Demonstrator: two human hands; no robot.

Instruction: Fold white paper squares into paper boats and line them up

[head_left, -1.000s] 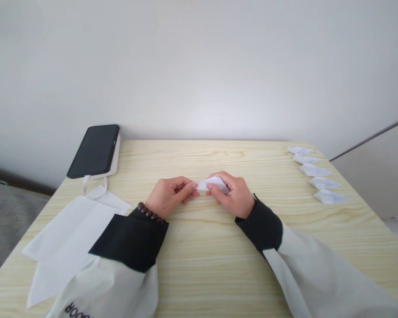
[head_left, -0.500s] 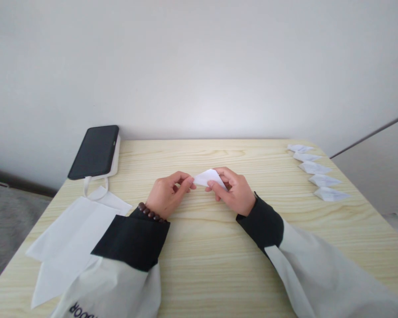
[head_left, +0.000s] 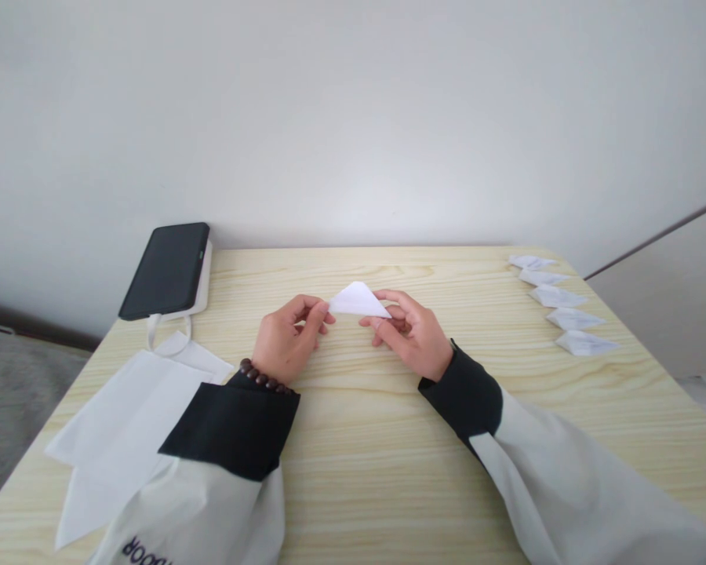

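A small folded white paper (head_left: 358,300), blunt at the top and pointed at both sides, is held between my hands above the middle of the table. My left hand (head_left: 288,336) pinches its left tip between thumb and forefinger. At the other end, my right hand (head_left: 413,331) has the right corner between its thumb and fingers, the grip looser and part of the fingers hidden behind the thumb. Most of the paper's front face shows.
Several folded paper pieces (head_left: 575,318) lie in a row along the right side of the wood-grain table (head_left: 353,471). On the left are white paper sheets (head_left: 135,408) and a black-screened device (head_left: 168,271) with a white strap (head_left: 151,333). A wall rises behind.
The folded paper has turned in my hands, so its broad face and flat lower edge now show. My left hand has shifted slightly left, and the right fingers have loosened.
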